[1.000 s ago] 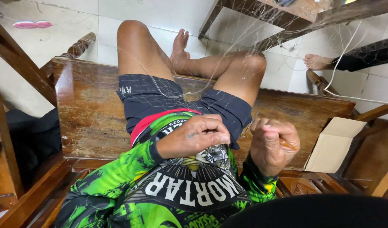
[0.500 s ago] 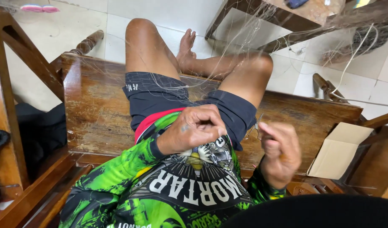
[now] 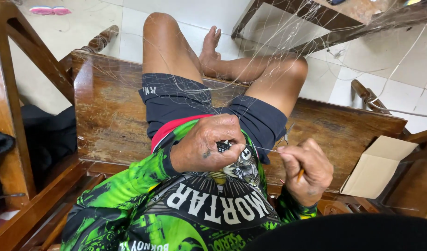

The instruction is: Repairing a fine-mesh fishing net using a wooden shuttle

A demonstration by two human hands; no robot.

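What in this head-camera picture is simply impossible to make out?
- Tool in the right hand: only an orange tip shows; the fingers hide the rest.
- What the left hand pinches: covered by its own fingers.
- Fishing net: strands too fine to follow; where it ends is unclear.
- Cardboard box: its inside faces away.
- Dark bag: partly behind the bench frame.

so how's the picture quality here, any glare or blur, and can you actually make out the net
Head view: light is even and soft, with a pale sheen on the wooden bench and floor tiles. The left hand and right hand are sharp, with no motion blur. The fine fishing net shows only as faint threads against the leg and shorts. A dark blurred shape blocks the bottom edge.
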